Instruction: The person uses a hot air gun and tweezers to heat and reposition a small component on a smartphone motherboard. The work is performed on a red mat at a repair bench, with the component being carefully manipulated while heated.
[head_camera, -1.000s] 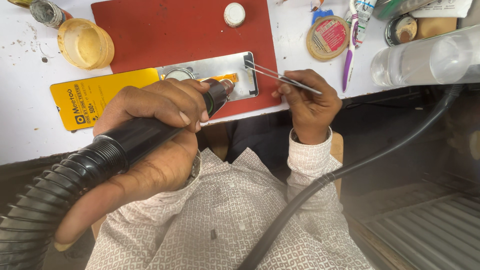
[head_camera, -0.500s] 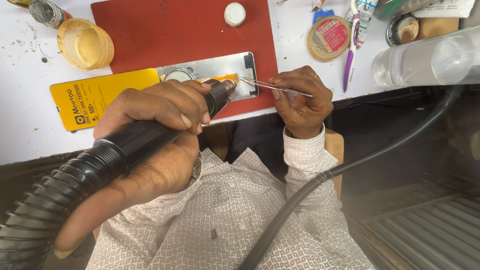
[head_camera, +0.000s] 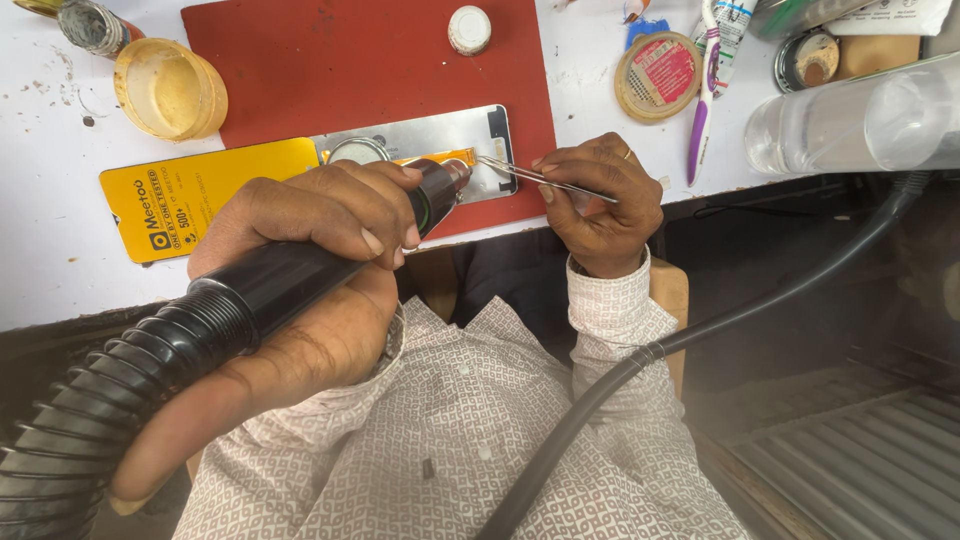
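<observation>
My left hand (head_camera: 320, 235) grips a black hot-air wand (head_camera: 290, 275) with a ribbed hose, its nozzle pointed at a silver phone panel (head_camera: 440, 135) lying on a red mat (head_camera: 350, 60). An orange strip shows at the nozzle tip. My right hand (head_camera: 600, 200) pinches thin metal tweezers (head_camera: 540, 178), whose tips reach the panel just beside the nozzle.
A yellow flat card (head_camera: 190, 190) lies left of the panel. A yellow tub (head_camera: 168, 88), a white cap (head_camera: 469, 28), a tape roll (head_camera: 657, 75), a purple-handled tool (head_camera: 703, 110) and a clear plastic cylinder (head_camera: 860, 115) sit on the white bench. A black cable (head_camera: 700, 335) crosses my lap.
My right hand has shifted left, bringing the tweezer tips closer to the nozzle over the panel. The left hand with the wand has barely moved.
</observation>
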